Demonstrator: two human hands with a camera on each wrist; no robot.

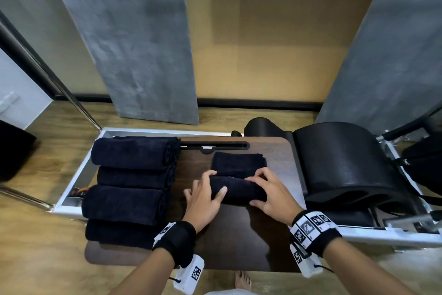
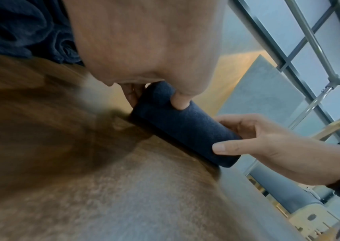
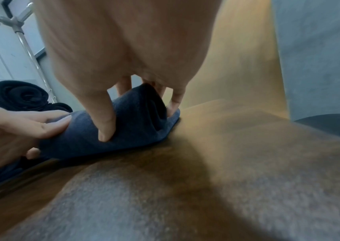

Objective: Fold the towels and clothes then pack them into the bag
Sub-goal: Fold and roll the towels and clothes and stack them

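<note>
A dark navy towel [image 1: 239, 188] lies half rolled on the brown table [image 1: 239, 242], its flat unrolled part [image 1: 239, 163] stretching away from me. My left hand [image 1: 205, 195] grips the roll's left end, thumb on the near side and fingers over the top. My right hand [image 1: 265, 193] grips the right end the same way. The left wrist view shows the roll [image 2: 183, 127] held at both ends. In the right wrist view the towel [image 3: 136, 124] is curled under my fingers. Several rolled dark towels [image 1: 129, 184] are lined up at the table's left.
A black padded barrel-shaped piece [image 1: 346, 168] on a metal frame [image 1: 406, 235] stands right of the table. A dark bag [image 1: 423, 163] sits at the far right edge, and another dark object [image 1: 12, 151] at the far left. Grey panels lean against the back wall.
</note>
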